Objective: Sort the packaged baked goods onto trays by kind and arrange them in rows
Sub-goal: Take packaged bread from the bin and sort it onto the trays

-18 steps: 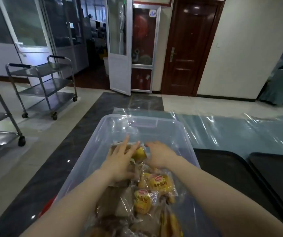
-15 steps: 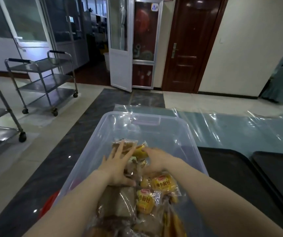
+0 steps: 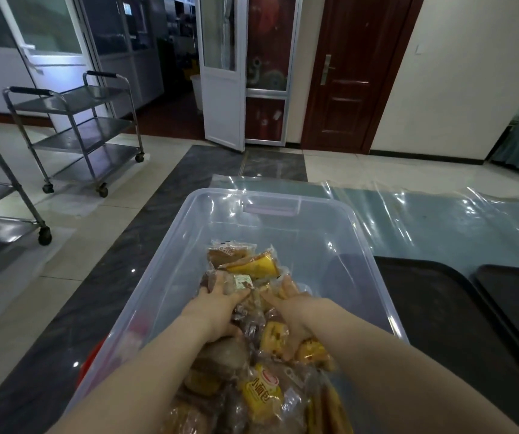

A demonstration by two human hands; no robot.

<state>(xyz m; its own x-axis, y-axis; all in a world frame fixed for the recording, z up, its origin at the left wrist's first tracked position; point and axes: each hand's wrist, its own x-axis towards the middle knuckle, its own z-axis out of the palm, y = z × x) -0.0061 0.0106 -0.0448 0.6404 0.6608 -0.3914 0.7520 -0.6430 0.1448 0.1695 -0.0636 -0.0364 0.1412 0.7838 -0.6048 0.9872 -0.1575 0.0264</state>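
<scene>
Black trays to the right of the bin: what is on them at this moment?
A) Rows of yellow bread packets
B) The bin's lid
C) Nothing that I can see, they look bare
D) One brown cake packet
C: both black trays show only bare dark surface, while all the packets in view lie in the clear bin, where the left hand and right hand are digging.

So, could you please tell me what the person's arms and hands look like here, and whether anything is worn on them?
Both forearms are bare as far as the frame shows: no sleeves, gloves, watch or bracelet. The left hand and right hand show no rings that I can make out, though the fingers are partly buried among wrappers. No markings are visible.
</scene>
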